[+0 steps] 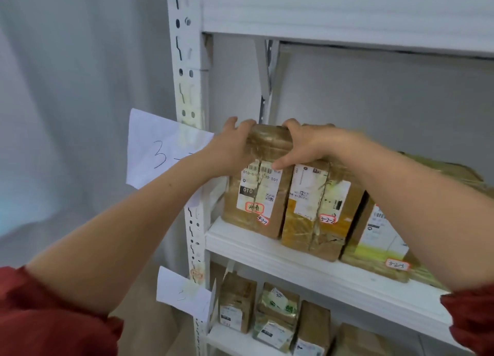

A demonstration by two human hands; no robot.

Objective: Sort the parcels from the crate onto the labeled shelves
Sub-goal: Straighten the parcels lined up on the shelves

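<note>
A brown taped parcel (256,195) with a white shipping label and a sticker reading 3-2-1 stands upright at the left end of the white middle shelf (294,256). My left hand (232,147) grips its top left corner, fingers curled over the top. My right hand (302,144) grips its top right edge, thumb pressing the label. A second parcel (320,216) marked 3-2-2 stands touching it on the right. A third parcel (379,246) marked 3-2-3 sits further right, partly hidden by my right forearm.
A paper sign (157,152) reading "3-" hangs on the white shelf post (187,88). A smaller paper sign (181,294) hangs lower. Several parcels (272,315) fill the shelf below. Another shelf board (347,11) runs above. A grey curtain (66,88) hangs at the left.
</note>
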